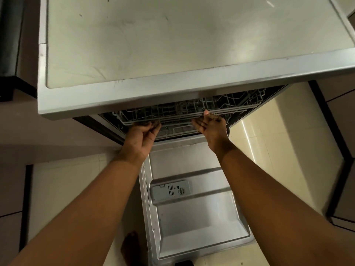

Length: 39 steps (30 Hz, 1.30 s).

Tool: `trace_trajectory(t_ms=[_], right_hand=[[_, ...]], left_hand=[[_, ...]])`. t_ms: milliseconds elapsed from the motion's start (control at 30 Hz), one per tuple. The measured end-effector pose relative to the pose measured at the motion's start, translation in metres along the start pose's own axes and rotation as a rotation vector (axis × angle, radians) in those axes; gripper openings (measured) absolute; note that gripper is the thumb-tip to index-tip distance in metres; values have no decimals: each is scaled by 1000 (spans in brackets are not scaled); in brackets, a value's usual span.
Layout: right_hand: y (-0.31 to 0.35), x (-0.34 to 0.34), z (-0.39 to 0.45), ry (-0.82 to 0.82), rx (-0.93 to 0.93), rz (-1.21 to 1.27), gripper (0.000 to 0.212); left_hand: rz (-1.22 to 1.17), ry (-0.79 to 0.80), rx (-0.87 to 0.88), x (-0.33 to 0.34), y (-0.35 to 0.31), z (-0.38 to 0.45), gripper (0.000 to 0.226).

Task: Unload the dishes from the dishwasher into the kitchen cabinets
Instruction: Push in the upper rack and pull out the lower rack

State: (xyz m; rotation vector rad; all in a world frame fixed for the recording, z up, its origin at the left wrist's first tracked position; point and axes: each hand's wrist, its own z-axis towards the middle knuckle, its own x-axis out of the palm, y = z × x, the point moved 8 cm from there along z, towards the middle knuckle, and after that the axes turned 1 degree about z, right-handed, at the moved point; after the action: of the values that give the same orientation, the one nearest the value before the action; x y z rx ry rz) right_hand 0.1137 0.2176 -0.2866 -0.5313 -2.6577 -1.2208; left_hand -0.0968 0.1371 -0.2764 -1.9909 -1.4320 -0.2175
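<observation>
The dishwasher stands open below me, its steel door (194, 214) folded down flat toward my feet. A grey wire upper rack (172, 114) shows at the mouth of the tub, just under the dishwasher's flat top (172, 39). My left hand (142, 135) curls its fingers round the rack's front wire on the left. On the right, my right hand (211, 125) grips the same front edge, thumb on top. No dishes are visible in the part of the rack that shows; most of it is hidden under the top.
A detergent dispenser (171, 190) sits in the inner face of the door. Dark cabinet fronts (338, 116) stand at the right and a dark counter edge (11, 45) at the left. Pale tiled floor (278, 135) lies on both sides of the door. My bare foot (130, 246) is beside the door's left edge.
</observation>
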Motion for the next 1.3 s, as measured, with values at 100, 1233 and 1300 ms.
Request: trace_trajectory(t_ms=[100,1233,1300], right_hand=[[-6,5,-7,54,-7,-1,25],[-137,-14,125,220,-547,-1896,109],[-144,-21,115,203,-526,-1877,109]], left_hand=[[54,26,7,-2,9,-7,32],[2307,121,717,-80,109,124,72],[2280,138,711,-75,118,118,74]])
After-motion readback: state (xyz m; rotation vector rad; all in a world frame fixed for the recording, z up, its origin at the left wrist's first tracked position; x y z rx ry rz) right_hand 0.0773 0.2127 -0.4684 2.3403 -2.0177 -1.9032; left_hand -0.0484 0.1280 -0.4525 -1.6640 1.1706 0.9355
